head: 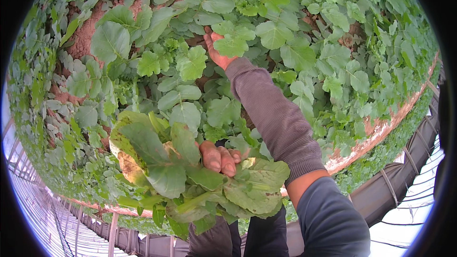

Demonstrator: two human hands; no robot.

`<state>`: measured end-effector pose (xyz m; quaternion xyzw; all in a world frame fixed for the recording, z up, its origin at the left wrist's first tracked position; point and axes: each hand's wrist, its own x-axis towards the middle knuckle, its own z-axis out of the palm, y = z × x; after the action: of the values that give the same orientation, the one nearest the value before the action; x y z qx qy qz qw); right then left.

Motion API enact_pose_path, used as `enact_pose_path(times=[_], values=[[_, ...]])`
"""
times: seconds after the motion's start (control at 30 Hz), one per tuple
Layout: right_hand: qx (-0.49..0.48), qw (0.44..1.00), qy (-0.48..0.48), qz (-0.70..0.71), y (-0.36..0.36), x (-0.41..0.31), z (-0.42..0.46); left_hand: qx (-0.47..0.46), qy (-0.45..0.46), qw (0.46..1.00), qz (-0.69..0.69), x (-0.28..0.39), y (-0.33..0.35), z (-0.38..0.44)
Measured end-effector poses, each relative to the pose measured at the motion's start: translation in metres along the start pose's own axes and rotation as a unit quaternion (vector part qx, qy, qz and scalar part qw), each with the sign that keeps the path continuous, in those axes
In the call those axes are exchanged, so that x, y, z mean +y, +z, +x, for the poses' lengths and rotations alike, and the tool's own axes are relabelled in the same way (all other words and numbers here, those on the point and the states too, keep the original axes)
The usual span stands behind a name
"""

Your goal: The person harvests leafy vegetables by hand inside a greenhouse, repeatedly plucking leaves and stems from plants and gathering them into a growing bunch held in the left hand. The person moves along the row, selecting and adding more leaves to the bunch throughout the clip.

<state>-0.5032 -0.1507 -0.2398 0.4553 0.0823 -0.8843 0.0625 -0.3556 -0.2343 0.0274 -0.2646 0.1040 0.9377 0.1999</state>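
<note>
My left hand (218, 159) is low in the view, its fingers curled around a thick bunch of picked green leaves (167, 171). Some leaves in the bunch are yellowed and brown-spotted, such as the one on its left side (130, 167). My right hand (218, 50) reaches forward among growing leafy plants (192, 64) with rounded, lobed leaves. A leaf (232, 44) covers part of that hand, so whether the fingers grip a stem cannot be seen. A grey ribbed oversleeve (271, 107) covers my right forearm.
Dense plants surround both hands, with reddish-brown soil (89, 34) showing between them. A pale strip of bare ground (378, 139) curves along the right. Beyond it are rolled dark sheeting (392, 182) and greenhouse posts (112, 233). My dark-trousered legs (267, 235) are at the bottom.
</note>
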Motion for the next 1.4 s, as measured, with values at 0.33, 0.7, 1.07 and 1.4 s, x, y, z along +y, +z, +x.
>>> enact_pose_path(times=[0.33, 0.7, 1.07, 1.4], values=[[-0.105, 0.979, 0.032, -0.170, 0.027, -0.026, -0.078, -0.007, -0.007, 1.000, 0.017, -0.015, 0.002, -0.006], [-0.138, 0.870, -0.023, -0.474, -0.009, -0.175, -0.334, -0.016, -0.048, 0.998, 0.035, -0.055, 0.020, -0.005], [-0.149, 0.762, -0.161, -0.610, -0.033, -0.232, -0.431, 0.036, -0.286, 0.949, 0.125, -0.118, 0.060, -0.007], [-0.240, 0.770, -0.167, -0.567, -0.073, -0.243, -0.434, -0.006, -0.268, 0.931, 0.249, -0.131, 0.017, -0.024]])
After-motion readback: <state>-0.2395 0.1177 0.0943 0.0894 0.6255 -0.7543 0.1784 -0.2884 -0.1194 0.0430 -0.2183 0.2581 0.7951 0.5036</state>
